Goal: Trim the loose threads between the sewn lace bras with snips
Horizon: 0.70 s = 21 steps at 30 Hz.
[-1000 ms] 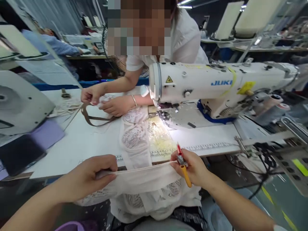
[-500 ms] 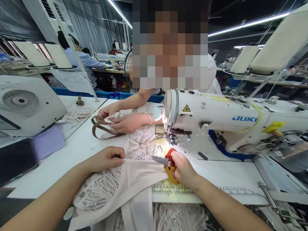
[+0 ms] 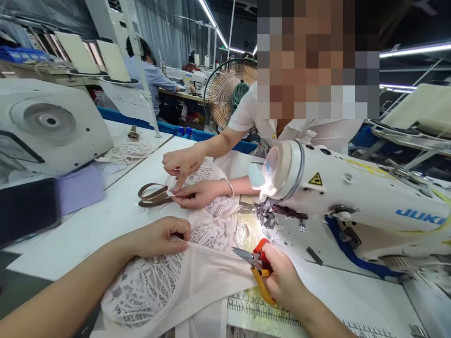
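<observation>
My left hand (image 3: pixel 160 237) is closed, pinching the edge of a pale lace garment (image 3: pixel 158 286) that lies over the white table (image 3: pixel 105 220). My right hand (image 3: pixel 282 279) grips small thread snips (image 3: pixel 255 263) with orange and red handles, their blades pointing left at the taut fabric edge between my hands. Both hands sit just in front of the needle area of a white JUKI sewing machine (image 3: pixel 355 202).
A person across the table (image 3: pixel 299 126) presses both hands (image 3: pixel 190 180) on lace and a brown strap (image 3: pixel 153 196). Another white machine (image 3: pixel 45 126), a purple pad (image 3: pixel 79 188) and a dark phone (image 3: pixel 24 211) are at left. A fan (image 3: pixel 229 91) stands behind.
My view has lifted and shifted left. My hands carried the fabric edge from below the table onto its top, and the snips now point at it. The other person's hands moved along the strap.
</observation>
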Tool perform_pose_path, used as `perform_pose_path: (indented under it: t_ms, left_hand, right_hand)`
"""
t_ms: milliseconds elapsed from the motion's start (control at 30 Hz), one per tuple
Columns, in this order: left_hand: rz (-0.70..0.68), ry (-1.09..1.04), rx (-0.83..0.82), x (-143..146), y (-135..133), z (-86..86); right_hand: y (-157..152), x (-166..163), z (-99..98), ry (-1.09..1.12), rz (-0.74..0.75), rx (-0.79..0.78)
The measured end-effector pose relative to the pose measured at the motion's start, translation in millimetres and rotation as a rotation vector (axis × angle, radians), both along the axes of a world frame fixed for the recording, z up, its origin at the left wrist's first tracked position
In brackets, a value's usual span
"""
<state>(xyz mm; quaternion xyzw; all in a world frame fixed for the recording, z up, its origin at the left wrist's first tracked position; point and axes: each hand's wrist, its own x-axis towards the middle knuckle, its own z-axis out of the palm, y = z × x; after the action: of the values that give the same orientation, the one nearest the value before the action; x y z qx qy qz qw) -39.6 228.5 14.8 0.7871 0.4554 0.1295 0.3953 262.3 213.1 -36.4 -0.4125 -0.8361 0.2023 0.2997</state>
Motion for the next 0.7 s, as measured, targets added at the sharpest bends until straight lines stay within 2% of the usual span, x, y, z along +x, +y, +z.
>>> perform_pose_path:
  t_ms: [200, 700]
  left_hand:
    - [0.0, -0.021, 0.011, -1.8, -1.8, -2.2]
    - [-0.01, -0.014, 0.034, -4.2, -1.9, -5.3]
  right_hand:
    - [-1.3, -4.3, 3.8, -0.028, -0.018, 0.097]
    - [-0.1, -4.2, -0.2, -0.054, -0.031, 0.068]
